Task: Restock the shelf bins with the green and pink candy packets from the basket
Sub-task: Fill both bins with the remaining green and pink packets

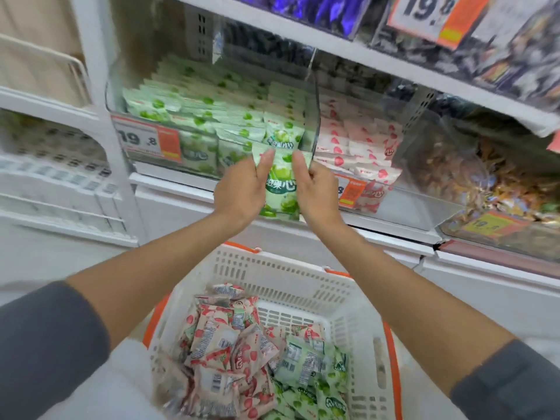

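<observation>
Left hand (242, 190) and right hand (318, 189) pinch a green packet (280, 184) between them. Just beyond, the green bin (312, 119) looks full; the packet may slide out.

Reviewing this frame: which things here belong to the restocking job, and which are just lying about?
Part of the job:
held green packet, gripped by the left hand and right hand
green bin
pink bin
basket with pink packets and loose green packets

Just lying about:
price tag
brown snack bin
purple packs on the upper shelf
</observation>
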The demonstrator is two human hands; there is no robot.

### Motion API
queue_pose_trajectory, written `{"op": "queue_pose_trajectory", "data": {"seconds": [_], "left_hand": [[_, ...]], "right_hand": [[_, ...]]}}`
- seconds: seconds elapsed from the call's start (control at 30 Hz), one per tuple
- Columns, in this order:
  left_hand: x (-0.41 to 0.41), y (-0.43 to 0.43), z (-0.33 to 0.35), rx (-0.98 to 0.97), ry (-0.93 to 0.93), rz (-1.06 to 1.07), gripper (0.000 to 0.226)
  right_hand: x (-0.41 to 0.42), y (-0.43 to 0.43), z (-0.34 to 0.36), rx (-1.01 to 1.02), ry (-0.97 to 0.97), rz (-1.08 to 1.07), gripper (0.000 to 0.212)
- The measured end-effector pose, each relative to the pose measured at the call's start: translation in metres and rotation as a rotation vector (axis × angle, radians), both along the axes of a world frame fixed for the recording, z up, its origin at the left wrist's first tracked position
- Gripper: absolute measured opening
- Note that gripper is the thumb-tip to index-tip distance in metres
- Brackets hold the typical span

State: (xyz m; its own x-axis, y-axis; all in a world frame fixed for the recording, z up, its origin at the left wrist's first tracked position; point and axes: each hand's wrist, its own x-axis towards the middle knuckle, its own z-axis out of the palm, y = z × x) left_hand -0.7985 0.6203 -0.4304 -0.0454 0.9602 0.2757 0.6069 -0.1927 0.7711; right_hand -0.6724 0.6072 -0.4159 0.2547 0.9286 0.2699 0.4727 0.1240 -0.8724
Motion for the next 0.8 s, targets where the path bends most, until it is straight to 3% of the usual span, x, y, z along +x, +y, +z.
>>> {"op": "queue_pose_trajectory", "data": {"seconds": [0.07,0.13,0.2,0.3,0.37,0.43,0.5,0.57,0.7,0.8], "left_hand": [[-0.011,0.014,0.019,0.108,0.103,-0.012,0.059],[-0.02,0.026,0.036,0.211,0.21,-0.051,0.059],[-0.026,0.033,0.047,0.299,0.195,-0.108,0.061],[-0.037,0.049,0.05,0.337,0.114,-0.127,0.062],[-0.051,0.061,0.043,0.229,0.328,-0.19,0.064],[-0.062,0.067,0.032,0.045,0.663,-0.288,0.07],[-0.067,0.069,0.02,-0.017,0.853,-0.303,0.074],[-0.067,0.07,0.013,0.016,0.881,-0.283,0.076],[-0.067,0.067,0.014,0.044,0.9,-0.256,0.077],[-0.066,0.066,0.013,0.05,0.894,-0.252,0.077]], "right_hand": [[0.01,0.003,0.035,-0.033,-0.112,0.175,0.022],[0.016,0.011,0.074,-0.173,-0.374,0.383,0.044],[0.014,0.026,0.107,-0.257,-0.584,0.501,0.038],[0.014,0.064,0.136,-0.15,-0.838,0.411,0.041],[0.019,0.09,0.143,-0.103,-0.896,0.312,0.044],[0.021,0.107,0.139,-0.13,-0.983,0.28,0.051],[0.019,0.117,0.125,-0.181,-1.112,0.301,0.053],[0.016,0.123,0.109,-0.241,-1.214,0.329,0.043],[0.004,0.127,0.085,-0.379,-1.432,0.313,0.048],[-0.006,0.132,0.084,-0.43,-1.438,0.308,0.049]]}}
